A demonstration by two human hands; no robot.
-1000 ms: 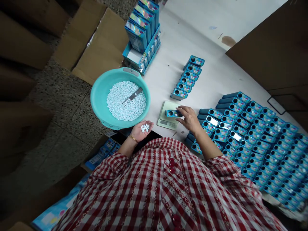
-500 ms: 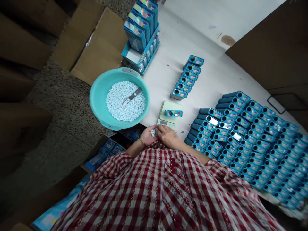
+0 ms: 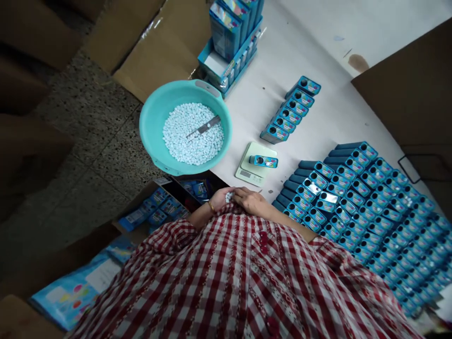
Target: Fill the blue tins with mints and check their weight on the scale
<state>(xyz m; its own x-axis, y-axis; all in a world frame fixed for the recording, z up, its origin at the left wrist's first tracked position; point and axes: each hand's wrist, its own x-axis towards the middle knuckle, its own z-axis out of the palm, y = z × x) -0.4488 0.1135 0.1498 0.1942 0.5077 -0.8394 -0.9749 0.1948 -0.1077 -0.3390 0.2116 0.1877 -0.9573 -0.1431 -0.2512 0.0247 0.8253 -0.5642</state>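
Observation:
My left hand (image 3: 219,199) is cupped close to my body, its fingers curled round a small heap of white candies (image 3: 229,197). Against it rests my right hand (image 3: 250,200), fingers bent and together at the edge of the heap; their tips are partly hidden, and I cannot make out what they pinch. Just beyond both hands is a pale green weighing scale (image 3: 245,174). On its plate stands one blue tin (image 3: 264,161) with a round dark hole in its top. To the left, a turquoise basin (image 3: 148,136) contains many more white candies and a flat metal strip (image 3: 208,126).
A short row of blue tins (image 3: 289,115) stands beyond the scale, and a large block of tins (image 3: 367,212) fills the right side. Behind the basin is a display tray (image 3: 226,70) with upright boxes. Cartons (image 3: 151,207) are at lower left.
The view has shifted, so the basin and cartons sit higher and the scale lies further from my hands. Both hands have stayed together near my body, the candies still in the left palm.

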